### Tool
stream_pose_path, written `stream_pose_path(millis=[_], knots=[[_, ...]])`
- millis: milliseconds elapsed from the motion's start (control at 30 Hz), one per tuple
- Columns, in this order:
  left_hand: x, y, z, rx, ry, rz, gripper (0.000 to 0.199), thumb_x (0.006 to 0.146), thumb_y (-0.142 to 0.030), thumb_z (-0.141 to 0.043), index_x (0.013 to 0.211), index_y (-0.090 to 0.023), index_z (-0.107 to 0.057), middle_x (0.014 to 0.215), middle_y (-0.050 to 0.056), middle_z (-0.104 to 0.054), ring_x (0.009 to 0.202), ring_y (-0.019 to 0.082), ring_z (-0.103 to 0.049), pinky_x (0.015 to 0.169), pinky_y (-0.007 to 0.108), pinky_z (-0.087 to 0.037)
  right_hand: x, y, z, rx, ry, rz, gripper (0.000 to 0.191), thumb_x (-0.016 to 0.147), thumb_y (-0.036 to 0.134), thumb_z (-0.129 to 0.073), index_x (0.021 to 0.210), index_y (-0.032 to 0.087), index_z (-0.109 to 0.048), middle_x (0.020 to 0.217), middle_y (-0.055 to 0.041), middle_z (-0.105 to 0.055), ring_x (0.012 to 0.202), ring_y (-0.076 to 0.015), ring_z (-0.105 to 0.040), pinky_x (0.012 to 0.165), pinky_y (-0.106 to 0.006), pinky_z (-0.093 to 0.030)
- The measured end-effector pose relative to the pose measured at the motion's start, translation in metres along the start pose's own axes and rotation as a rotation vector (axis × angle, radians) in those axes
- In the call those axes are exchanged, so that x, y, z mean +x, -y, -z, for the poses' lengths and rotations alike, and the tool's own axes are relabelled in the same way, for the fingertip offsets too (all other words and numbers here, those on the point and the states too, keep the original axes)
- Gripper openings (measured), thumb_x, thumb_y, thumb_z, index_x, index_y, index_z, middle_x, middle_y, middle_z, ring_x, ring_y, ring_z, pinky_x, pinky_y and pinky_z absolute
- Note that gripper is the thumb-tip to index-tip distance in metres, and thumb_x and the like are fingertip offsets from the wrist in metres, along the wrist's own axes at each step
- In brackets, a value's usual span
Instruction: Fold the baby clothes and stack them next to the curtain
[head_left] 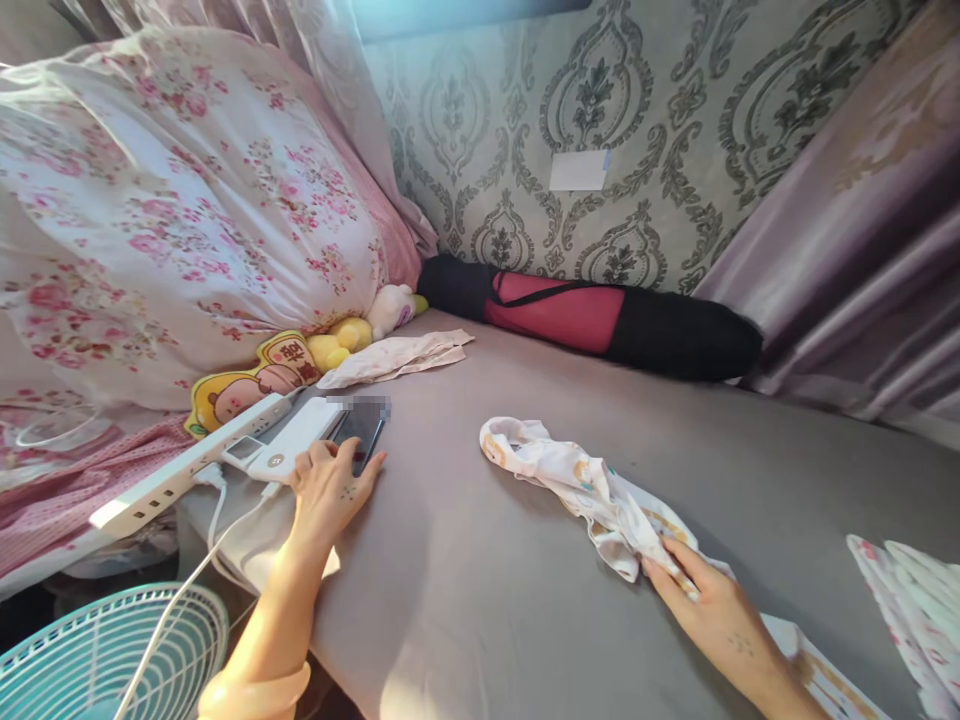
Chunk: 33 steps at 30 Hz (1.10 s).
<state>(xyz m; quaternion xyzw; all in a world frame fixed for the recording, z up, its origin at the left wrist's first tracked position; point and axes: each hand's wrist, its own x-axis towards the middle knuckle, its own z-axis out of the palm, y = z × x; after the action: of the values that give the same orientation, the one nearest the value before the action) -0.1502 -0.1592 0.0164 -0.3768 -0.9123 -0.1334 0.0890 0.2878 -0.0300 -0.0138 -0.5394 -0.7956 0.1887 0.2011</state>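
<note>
My left hand (336, 482) rests on the lower end of a dark phone (366, 430), thumb along one edge and fingers bent over the other. The phone lies beside a white device (294, 440) with a cable plugged in. On the right, my right hand (709, 590) pinches a white cloth garment (577, 475) with orange prints between thumb and fingers. The garment stretches in a crumpled strip across the grey sheet (450, 560), and more printed cloth shows beneath my right wrist.
A white power strip (191, 465), plush toys (341, 343) and a pale folded cloth (397, 358) lie at left. A black and red long bag (555, 310) is by the wall. Floral cloths (911, 600) lie far right; a fan (112, 650) stands lower left.
</note>
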Motion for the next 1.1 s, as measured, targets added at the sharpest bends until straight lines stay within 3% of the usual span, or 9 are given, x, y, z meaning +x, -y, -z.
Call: stream_pose_path(millis=[67, 133, 267, 333, 533, 667, 767, 967, 1100], knots=[[0.000, -0.010, 0.007, -0.040, -0.035, -0.054, 0.049, 0.087, -0.053, -0.047, 0.117, -0.018, -0.063, 0.111, 0.017, -0.052, 0.106, 0.037, -0.046, 0.091, 0.053, -0.039, 0.002, 0.009, 0.008, 0.050, 0.051, 0.003, 0.038, 0.083, 0.049, -0.055, 0.108, 0.024, -0.069, 0.109, -0.0076, -0.072, 0.094, -0.0242, -0.069, 0.071, -0.023, -0.054], [0.001, -0.028, 0.016, -0.181, 0.001, -0.210, 0.047, 0.088, -0.051, -0.047, 0.119, -0.019, -0.061, 0.109, 0.014, -0.055, 0.101, 0.031, -0.051, 0.091, 0.049, -0.041, 0.004, 0.023, 0.020, 0.111, 0.129, 0.017, 0.038, 0.085, 0.046, -0.054, 0.112, 0.023, -0.068, 0.112, -0.0065, -0.071, 0.098, -0.0237, -0.068, 0.077, -0.025, -0.053], [0.004, -0.084, 0.034, -0.588, 0.446, -0.698, 0.037, 0.091, -0.049, -0.046, 0.116, -0.026, -0.060, 0.104, 0.006, -0.061, 0.089, 0.019, -0.057, 0.078, 0.031, -0.048, 0.005, 0.050, 0.051, 0.206, 0.246, 0.045, 0.040, 0.089, 0.045, -0.049, 0.118, 0.023, -0.066, 0.114, -0.0043, -0.069, 0.104, -0.0235, -0.063, 0.089, -0.029, -0.048], [0.006, -0.116, 0.039, -0.694, 0.584, -0.871, 0.034, 0.092, -0.046, -0.047, 0.116, -0.027, -0.060, 0.107, 0.006, -0.061, 0.090, 0.018, -0.058, 0.075, 0.027, -0.048, 0.005, 0.060, 0.065, 0.224, 0.263, 0.030, 0.041, 0.089, 0.045, -0.049, 0.120, 0.024, -0.065, 0.111, -0.0021, -0.070, 0.099, -0.0223, -0.064, 0.086, -0.028, -0.048], [0.015, -0.194, 0.032, -0.742, 0.629, -1.220, 0.039, 0.089, -0.039, -0.052, 0.125, -0.024, -0.055, 0.126, 0.009, -0.056, 0.118, 0.023, -0.048, 0.100, 0.035, -0.039, -0.002, 0.076, 0.096, 0.245, 0.300, -0.002, 0.040, 0.087, 0.041, -0.053, 0.123, 0.026, -0.064, 0.102, 0.0008, -0.072, 0.090, -0.0192, -0.063, 0.077, -0.024, -0.046], [0.025, -0.222, 0.027, -0.563, 0.851, -1.218, 0.055, 0.082, -0.042, -0.059, 0.133, -0.024, -0.050, 0.128, 0.008, -0.057, 0.117, 0.024, -0.052, 0.096, 0.032, -0.042, -0.005, 0.081, 0.110, 0.221, 0.300, -0.009, 0.033, 0.086, 0.040, -0.055, 0.113, 0.029, -0.070, 0.097, 0.0030, -0.072, 0.084, -0.0168, -0.063, 0.073, -0.023, -0.044], [0.028, -0.232, 0.025, -0.463, 0.981, -1.216, 0.048, 0.080, -0.046, -0.057, 0.123, -0.024, -0.059, 0.117, 0.006, -0.063, 0.104, 0.023, -0.058, 0.087, 0.029, -0.045, -0.007, 0.080, 0.116, 0.177, 0.272, -0.023, 0.032, 0.085, 0.041, -0.057, 0.112, 0.030, -0.068, 0.097, 0.0032, -0.071, 0.081, -0.0154, -0.062, 0.070, -0.023, -0.043], [0.024, -0.223, 0.019, -0.532, 0.953, -1.148, 0.039, 0.078, -0.053, -0.057, 0.097, -0.021, -0.068, 0.092, 0.002, -0.068, 0.084, 0.019, -0.059, 0.071, 0.025, -0.046, -0.006, 0.072, 0.128, 0.090, 0.229, -0.057, 0.036, 0.084, 0.046, -0.057, 0.112, 0.025, -0.064, 0.070, 0.0036, -0.063, 0.061, -0.0124, -0.053, 0.055, -0.023, -0.035], [0.025, -0.212, 0.019, -0.818, 0.962, -0.993, 0.041, 0.082, -0.056, -0.054, 0.093, -0.018, -0.066, 0.083, 0.002, -0.065, 0.072, 0.017, -0.058, 0.062, 0.024, -0.044, -0.003, 0.073, 0.132, 0.027, 0.139, -0.021, 0.031, 0.085, 0.045, -0.055, 0.106, 0.026, -0.067, 0.076, 0.0012, -0.065, 0.068, -0.0153, -0.057, 0.061, -0.026, -0.038]])
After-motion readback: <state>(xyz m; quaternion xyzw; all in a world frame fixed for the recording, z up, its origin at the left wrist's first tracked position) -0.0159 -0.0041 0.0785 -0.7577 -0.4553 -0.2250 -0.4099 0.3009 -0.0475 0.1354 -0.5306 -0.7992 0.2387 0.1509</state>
